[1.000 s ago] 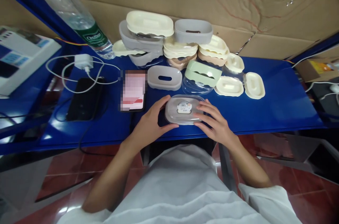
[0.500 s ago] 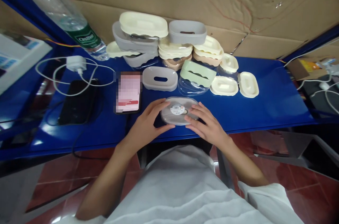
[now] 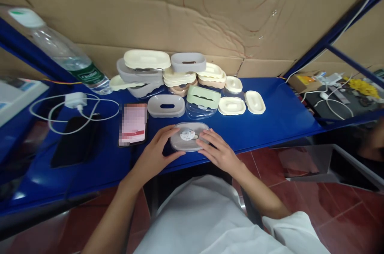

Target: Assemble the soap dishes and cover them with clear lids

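Both hands clasp a clear lidded box [image 3: 189, 142] at the frame's centre on the blue bench [image 3: 270, 122]: left hand [image 3: 154, 154] and right hand [image 3: 217, 152], fingers spread along its sides.

The person wears a white short-sleeved garment; the right sleeve [image 3: 295, 228] ends above the elbow. Both forearms are bare. Left hand [image 3: 151, 158] and right hand [image 3: 220, 154] carry no gloves.

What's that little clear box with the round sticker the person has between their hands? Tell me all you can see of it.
The clear box is an oval, see-through plastic container with rounded corners, lying flat near the front edge of the blue table. A round white sticker sits on its top. The left hand touches its left end, the right hand its right end.
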The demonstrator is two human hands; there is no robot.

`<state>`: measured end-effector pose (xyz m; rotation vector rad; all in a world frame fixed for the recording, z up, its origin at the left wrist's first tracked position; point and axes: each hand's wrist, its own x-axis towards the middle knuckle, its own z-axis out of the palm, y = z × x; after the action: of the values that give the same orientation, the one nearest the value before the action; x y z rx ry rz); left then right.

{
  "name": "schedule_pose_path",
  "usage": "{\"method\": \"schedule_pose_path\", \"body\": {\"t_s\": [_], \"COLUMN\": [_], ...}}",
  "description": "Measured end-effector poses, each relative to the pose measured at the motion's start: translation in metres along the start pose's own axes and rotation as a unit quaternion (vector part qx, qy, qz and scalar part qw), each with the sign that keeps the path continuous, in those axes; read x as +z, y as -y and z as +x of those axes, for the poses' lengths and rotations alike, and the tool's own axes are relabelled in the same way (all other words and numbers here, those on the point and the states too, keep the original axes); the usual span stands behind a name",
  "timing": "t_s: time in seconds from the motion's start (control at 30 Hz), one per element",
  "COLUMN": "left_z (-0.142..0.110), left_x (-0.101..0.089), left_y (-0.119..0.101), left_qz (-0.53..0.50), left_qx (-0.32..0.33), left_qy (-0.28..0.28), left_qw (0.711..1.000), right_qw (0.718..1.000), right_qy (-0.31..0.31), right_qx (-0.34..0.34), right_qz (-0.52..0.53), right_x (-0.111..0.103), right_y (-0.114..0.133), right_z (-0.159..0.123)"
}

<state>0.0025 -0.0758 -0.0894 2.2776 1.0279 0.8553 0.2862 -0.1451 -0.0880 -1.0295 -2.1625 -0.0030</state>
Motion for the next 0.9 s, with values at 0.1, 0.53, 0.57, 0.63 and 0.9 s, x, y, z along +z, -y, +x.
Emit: {"method": "schedule_pose_path", "body": {"t_s": [0.1, 0.53, 0.57, 0.63, 0.9], "left_z": [0.002, -0.002, -0.003, -0.004, -0.003], "left_x": [0.0, -0.007, -0.008, -0.009, 0.001], "left_y": [-0.001, -0.009, -0.009, -0.009, -0.013], "left_qz": [-0.007, -0.012, -0.005, 0.011, 0.101], "left_qx": [-0.006, -0.014, -0.013, -0.01, 0.024], "left_qy": [-0.002, 0.033, 0.039, 0.048, 0.055], "left_qw": [1.0, 0.999, 0.999, 0.999, 0.993], "right_qw": [0.999, 0.982, 0.984, 0.988, 0.917], "right_qy": [0.023, 0.129, 0.124, 0.096, -0.259], "right_qx": [0.022, 0.12, 0.114, 0.108, 0.213], "right_qz": [-0.014, 0.066, 0.065, 0.061, -0.219], "right_x": [-0.001, -0.011, -0.013, -0.021, -0.12], "right_y": [0.0, -0.004, -0.005, -0.011, -0.13], "right_z": [0.002, 0.004, 0.002, -0.004, -0.057]}}
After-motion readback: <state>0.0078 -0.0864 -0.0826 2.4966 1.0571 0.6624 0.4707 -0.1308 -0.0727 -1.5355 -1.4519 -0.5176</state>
